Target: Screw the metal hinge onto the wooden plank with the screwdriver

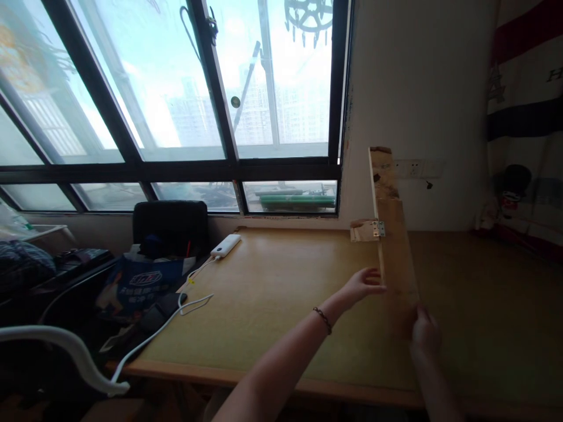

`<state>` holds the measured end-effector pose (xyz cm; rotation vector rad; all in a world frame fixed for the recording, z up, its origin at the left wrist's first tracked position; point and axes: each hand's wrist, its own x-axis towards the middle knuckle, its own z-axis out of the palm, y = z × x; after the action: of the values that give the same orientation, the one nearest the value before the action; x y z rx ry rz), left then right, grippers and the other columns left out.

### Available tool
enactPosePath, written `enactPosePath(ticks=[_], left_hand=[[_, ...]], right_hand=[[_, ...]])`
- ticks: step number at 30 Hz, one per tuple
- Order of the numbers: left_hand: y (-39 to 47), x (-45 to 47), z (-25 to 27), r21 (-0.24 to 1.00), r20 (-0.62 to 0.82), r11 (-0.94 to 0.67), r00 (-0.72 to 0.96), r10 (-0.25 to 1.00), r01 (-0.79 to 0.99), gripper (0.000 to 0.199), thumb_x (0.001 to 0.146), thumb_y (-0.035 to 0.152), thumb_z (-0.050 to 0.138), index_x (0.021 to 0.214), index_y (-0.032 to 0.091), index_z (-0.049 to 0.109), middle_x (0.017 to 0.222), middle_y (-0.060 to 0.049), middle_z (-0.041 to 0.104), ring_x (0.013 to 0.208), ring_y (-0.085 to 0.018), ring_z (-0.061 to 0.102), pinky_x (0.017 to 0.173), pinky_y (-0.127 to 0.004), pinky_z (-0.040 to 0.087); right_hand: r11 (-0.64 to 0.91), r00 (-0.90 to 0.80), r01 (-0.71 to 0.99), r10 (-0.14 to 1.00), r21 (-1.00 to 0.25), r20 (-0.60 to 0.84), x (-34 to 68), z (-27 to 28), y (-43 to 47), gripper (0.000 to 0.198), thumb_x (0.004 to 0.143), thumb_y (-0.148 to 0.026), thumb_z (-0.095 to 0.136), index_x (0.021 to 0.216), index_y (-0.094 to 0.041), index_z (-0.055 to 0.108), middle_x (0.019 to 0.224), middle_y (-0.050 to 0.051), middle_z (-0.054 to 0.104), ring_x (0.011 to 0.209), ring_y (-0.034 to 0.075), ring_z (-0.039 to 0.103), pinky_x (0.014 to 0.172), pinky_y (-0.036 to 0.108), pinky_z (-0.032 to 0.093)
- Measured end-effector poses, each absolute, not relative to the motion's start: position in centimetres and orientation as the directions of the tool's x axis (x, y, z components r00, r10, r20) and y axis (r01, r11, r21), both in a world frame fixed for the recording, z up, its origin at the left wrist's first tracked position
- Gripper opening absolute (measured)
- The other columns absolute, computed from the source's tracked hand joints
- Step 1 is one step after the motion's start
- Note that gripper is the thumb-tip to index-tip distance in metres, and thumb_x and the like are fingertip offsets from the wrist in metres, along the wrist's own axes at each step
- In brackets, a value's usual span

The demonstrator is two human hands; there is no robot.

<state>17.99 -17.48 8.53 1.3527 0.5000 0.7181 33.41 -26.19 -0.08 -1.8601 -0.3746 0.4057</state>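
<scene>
A long wooden board (396, 258) is held raised and slightly tilted above the table. A metal hinge (379, 228) on its left edge joins it to a small wood piece (364, 231) that sticks out sideways. Around the lower right edge of the board, my right hand (425, 334) is closed; some of its fingers are hidden. My left hand (364, 285), on an arm with a dark bracelet, is at the left edge below the hinge. Its thumb and fingers are apart, with their tips at the edge; how firmly they touch cannot be told.
Under the hands lies a yellowish table (281, 305). A white power bank (226, 246) with a white cable (152, 340) rests at its back left. A black chair (170, 225) and a blue bag (143, 284) stand left, a window behind. Wall sockets (414, 169) are beyond the board.
</scene>
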Motion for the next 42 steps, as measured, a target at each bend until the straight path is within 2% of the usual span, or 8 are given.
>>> enactPosePath(ticks=[3,5,9,14,20,25,34,42], left_hand=[[-18.1,14.9,9.2,0.928,0.175,0.143,0.739,0.651,-0.345,0.063,0.054,0.023,0.076,0.113,0.014,0.055,0.116,-0.015,0.057,0.099,-0.022,0.057,0.087,-0.035,0.043],[-18.6,13.0,8.9,0.892,0.203,0.168,0.705,0.680,-0.420,0.060,0.052,0.020,0.077,0.108,0.013,0.058,0.112,-0.014,0.059,0.099,-0.024,0.057,0.089,-0.035,0.042],[-18.5,9.2,7.5,0.859,0.119,0.244,0.638,0.761,-0.451,0.058,0.051,0.017,0.075,0.106,0.012,0.058,0.106,-0.013,0.063,0.094,-0.025,0.060,0.085,-0.037,0.044],[-16.2,4.2,5.9,0.868,0.024,0.286,0.609,0.793,-0.406,0.061,0.049,0.009,0.071,0.108,0.011,0.057,0.101,-0.013,0.065,0.090,-0.025,0.061,0.079,-0.035,0.046],[-13.9,0.8,3.8,0.859,-0.022,0.290,0.536,0.844,-0.421,0.056,0.051,0.005,0.066,0.106,0.011,0.057,0.100,-0.012,0.065,0.089,-0.024,0.062,0.077,-0.033,0.048],[-13.4,0.3,3.1,0.853,-0.053,0.287,0.475,0.879,-0.436,0.049,0.051,0.004,0.065,0.099,0.010,0.059,0.098,-0.012,0.065,0.090,-0.024,0.062,0.080,-0.034,0.049],[-13.1,0.0,2.3,0.824,-0.075,0.374,0.572,0.817,-0.426,0.049,0.051,0.001,0.064,0.099,0.010,0.059,0.101,-0.013,0.064,0.091,-0.025,0.061,0.081,-0.036,0.049],[-12.8,-0.2,1.7,0.819,-0.105,0.422,0.621,0.777,-0.389,0.046,0.052,0.001,0.062,0.097,0.009,0.061,0.100,-0.011,0.065,0.092,-0.023,0.061,0.083,-0.031,0.048]], right_hand=[[-0.313,0.851,0.095,0.517,-0.945,-0.086,28.6,-0.1,-27.5,0.063,0.075,-0.056,0.031,0.109,-0.010,0.060,0.109,0.017,0.061,0.099,0.032,0.056,0.079,0.037,0.042],[-0.326,0.822,0.100,0.560,-0.940,-0.107,25.6,0.2,-27.9,0.063,0.075,-0.058,0.032,0.107,-0.011,0.060,0.109,0.017,0.061,0.100,0.032,0.055,0.081,0.037,0.042],[-0.226,0.730,0.103,0.679,-0.969,-0.080,20.8,0.5,-27.8,0.063,0.075,-0.059,0.032,0.103,-0.010,0.060,0.110,0.017,0.061,0.101,0.030,0.055,0.083,0.035,0.042],[-0.076,0.602,0.191,0.797,-0.979,0.055,17.3,0.3,-26.0,0.052,0.071,-0.057,0.041,0.083,-0.013,0.066,0.093,0.016,0.067,0.090,0.031,0.060,0.079,0.036,0.044],[0.015,0.462,0.148,0.883,-0.989,0.082,14.8,1.0,-21.5,0.050,0.070,-0.045,0.047,0.104,-0.011,0.061,0.106,0.014,0.064,0.097,0.026,0.059,0.081,0.032,0.045],[-0.007,0.444,0.146,0.894,-0.989,0.059,14.1,0.6,-19.6,0.049,0.068,-0.050,0.047,0.090,-0.011,0.066,0.097,0.014,0.067,0.089,0.027,0.061,0.075,0.032,0.046],[-0.018,0.435,0.003,0.900,-1.000,-0.015,13.8,-1.5,-20.3,0.044,0.066,-0.046,0.051,0.090,-0.011,0.063,0.093,0.013,0.068,0.085,0.026,0.061,0.072,0.031,0.047],[-0.041,0.442,0.017,0.897,-0.999,-0.029,13.9,-1.9,-20.4,0.042,0.065,-0.046,0.051,0.085,-0.011,0.064,0.087,0.012,0.068,0.080,0.026,0.061,0.068,0.031,0.047]])
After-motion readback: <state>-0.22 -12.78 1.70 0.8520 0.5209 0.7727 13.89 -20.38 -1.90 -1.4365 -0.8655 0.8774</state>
